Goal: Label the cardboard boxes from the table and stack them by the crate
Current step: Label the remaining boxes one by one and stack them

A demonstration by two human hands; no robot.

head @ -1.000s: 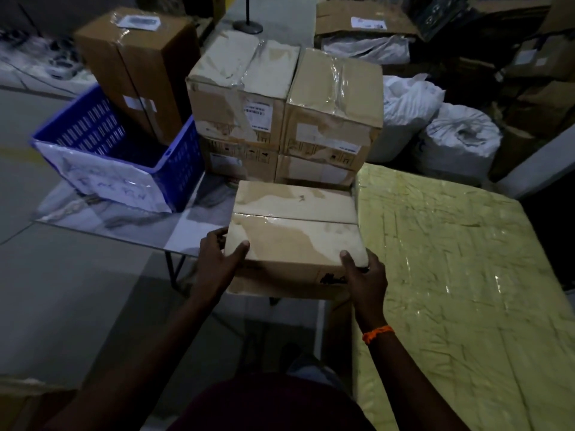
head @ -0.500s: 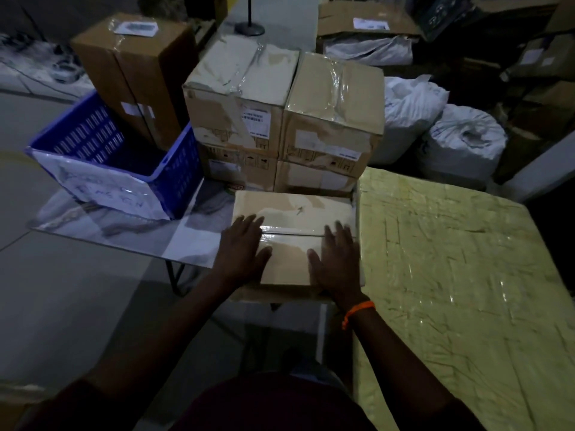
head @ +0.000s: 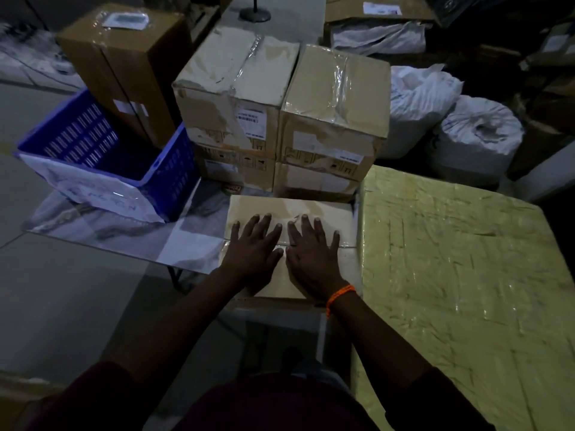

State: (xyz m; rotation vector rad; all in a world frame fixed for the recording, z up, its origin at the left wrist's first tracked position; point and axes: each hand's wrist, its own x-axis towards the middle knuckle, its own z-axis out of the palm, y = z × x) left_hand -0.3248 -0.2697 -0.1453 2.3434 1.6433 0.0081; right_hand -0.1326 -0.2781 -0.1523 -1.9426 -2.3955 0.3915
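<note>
The left hand (head: 255,250) and right hand (head: 312,255) lie flat and wide open, side by side, pressing down on top of a cardboard box (head: 326,213). The box sits on the table edge (head: 109,234), just in front of four stacked boxes (head: 280,119), near the blue crate (head: 174,178).

A single wide-angle view from the person's head looks forward and steeply down along both arms. The left hand (head: 253,244) and right hand (head: 311,253) lie close under the lens near the frame's centre, flat on a cardboard box (head: 264,206) at the tabletop (head: 124,234) edge. The blue crate (head: 174,169) sits left of centre, with the stacked boxes (head: 236,88) straight ahead. A yellow wrapped surface (head: 451,275) fills the right, and white sacks (head: 473,132) lie farther off at upper right. The wearer's dark-clad torso (head: 264,405) closes the bottom edge.
</note>
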